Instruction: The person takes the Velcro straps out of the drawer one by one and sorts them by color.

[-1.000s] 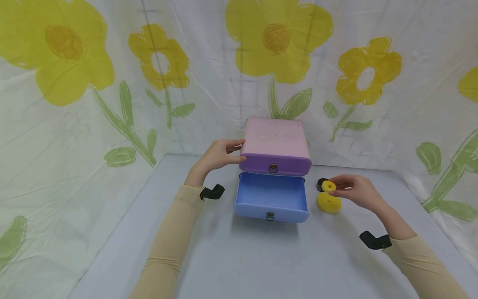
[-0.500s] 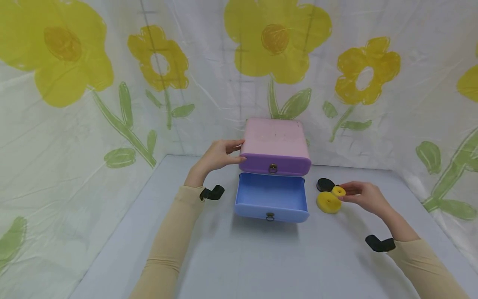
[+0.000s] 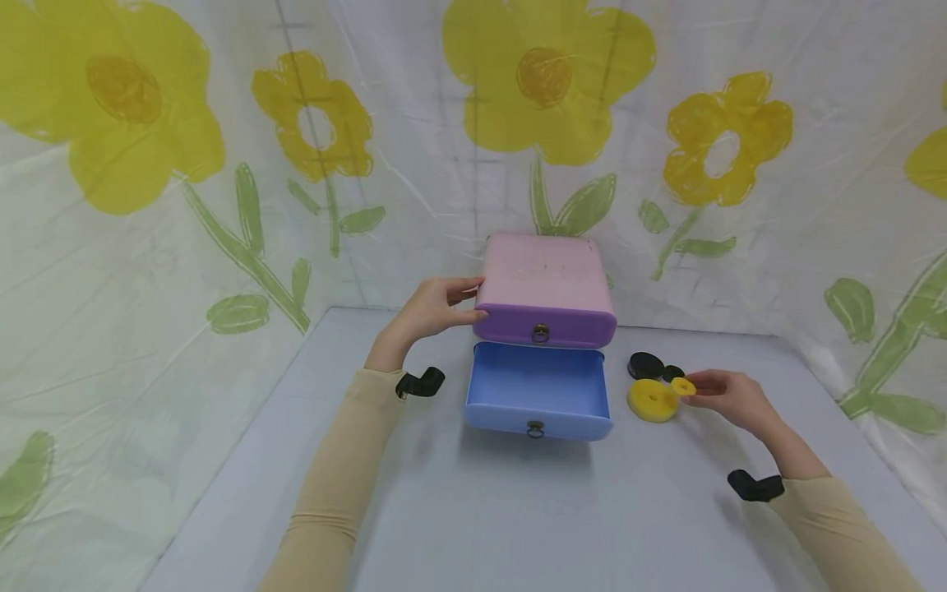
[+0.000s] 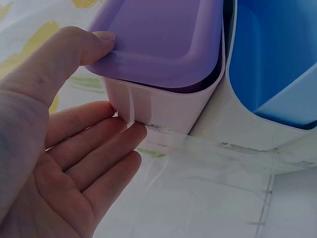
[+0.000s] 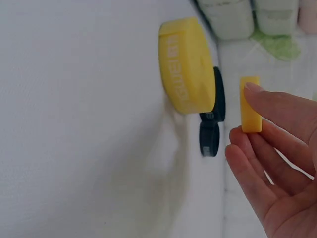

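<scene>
My right hand point(image 3: 732, 399) pinches a small yellow disc point(image 3: 682, 386) with a centre hole, thumb on one side and fingertips on the other. In the right wrist view this disc point(image 5: 251, 104) is edge-on, off the table. Beside it on the table lies a larger yellow disc point(image 3: 648, 401) with pale lettering on its rim. My left hand point(image 3: 432, 308) touches the left side of the pink drawer box point(image 3: 545, 267). Its thumb rests on the purple drawer front point(image 4: 158, 37), with the other fingers nearly straight against the side. Below, a blue drawer point(image 3: 536, 418) is pulled out and holds nothing visible.
Behind the yellow discs lie a large black disc point(image 3: 645, 365) and a small black disc point(image 3: 672, 372). Metal ring pulls hang on both drawer fronts. A flower-printed white sheet point(image 3: 414, 123) encloses the back and sides of the pale table point(image 3: 518, 526).
My right hand has drawn the small yellow disc rightward and toward me, away from the black discs, uncovering the small black one. The left hand stays at the drawer box.
</scene>
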Demonstrator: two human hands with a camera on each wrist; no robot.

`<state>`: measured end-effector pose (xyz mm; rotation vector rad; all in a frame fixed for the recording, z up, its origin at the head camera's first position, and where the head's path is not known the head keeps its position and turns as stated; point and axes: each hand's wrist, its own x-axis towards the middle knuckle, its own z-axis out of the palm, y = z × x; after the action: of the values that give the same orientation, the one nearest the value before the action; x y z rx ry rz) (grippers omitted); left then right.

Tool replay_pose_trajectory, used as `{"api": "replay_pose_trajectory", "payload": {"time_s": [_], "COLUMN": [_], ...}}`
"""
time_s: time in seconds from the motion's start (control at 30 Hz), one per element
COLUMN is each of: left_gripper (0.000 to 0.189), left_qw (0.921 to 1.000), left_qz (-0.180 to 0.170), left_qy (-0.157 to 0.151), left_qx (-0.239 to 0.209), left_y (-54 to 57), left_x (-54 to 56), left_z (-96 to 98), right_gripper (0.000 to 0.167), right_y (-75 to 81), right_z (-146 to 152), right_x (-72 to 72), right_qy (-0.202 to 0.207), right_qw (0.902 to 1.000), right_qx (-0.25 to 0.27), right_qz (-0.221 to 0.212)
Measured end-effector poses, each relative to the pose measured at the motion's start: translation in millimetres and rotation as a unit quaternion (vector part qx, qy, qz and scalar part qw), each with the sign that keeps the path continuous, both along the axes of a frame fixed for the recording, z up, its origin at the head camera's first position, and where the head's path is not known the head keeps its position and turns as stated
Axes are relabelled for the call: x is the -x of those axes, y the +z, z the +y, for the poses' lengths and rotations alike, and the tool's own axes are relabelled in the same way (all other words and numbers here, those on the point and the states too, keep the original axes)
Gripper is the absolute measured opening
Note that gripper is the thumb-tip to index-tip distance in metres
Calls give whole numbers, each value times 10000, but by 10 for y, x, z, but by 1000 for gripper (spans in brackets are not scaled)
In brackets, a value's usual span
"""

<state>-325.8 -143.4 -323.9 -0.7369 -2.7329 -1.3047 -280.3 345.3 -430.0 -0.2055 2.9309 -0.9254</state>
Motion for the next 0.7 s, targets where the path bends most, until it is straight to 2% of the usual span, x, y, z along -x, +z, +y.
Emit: {"api": "replay_pose_trajectory", "payload": {"time_s": [0.7], "left_gripper": [69], "left_qw": [10000], "left_qz": [31], "left_qy": [-8], "left_qx": [23], "left_y": [2], "left_x": [-2], "left_z": [-1], "right_gripper": [61], "right_y": [-255], "right_z": [173], "right_x": [30], "right_qy": [-277], "right_qw": [9990], "right_qx": [-83], "right_qz": [-343]}}
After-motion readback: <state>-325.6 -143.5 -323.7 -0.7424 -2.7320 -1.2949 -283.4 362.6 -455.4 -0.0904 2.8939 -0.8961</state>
